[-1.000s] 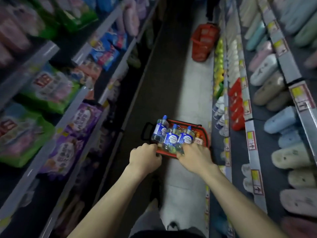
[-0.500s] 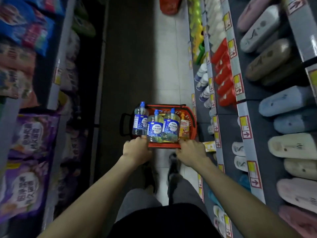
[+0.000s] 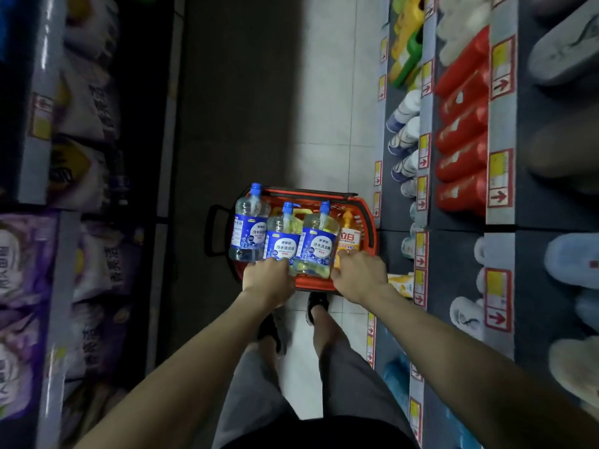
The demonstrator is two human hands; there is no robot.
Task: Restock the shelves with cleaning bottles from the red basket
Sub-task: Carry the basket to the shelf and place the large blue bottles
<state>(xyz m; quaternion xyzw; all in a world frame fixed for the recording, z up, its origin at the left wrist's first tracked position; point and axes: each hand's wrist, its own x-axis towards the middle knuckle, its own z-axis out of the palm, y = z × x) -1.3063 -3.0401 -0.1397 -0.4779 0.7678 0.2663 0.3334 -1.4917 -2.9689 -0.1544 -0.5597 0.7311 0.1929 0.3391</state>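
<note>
Head view: left hand (image 3: 269, 277) and right hand (image 3: 359, 273) grip near rim of red plastic basket (image 3: 368, 212), fingers curled over it. Clear blue-capped plastic bottles (image 3: 316, 244) stand upright inside.

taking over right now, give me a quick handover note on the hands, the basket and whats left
Left hand: grips the near rim of the red basket, on its left side.
Right hand: grips the same rim further right, beside the orange bottle.
Things: three blue-capped bottles stand upright along the near side of the basket, with the orange bottle at their right. The basket is in the aisle beside the shelves on the right.
Done: neither hand holds a bottle yet.
Left: lift out each bottle and set it on the shelves.
</note>
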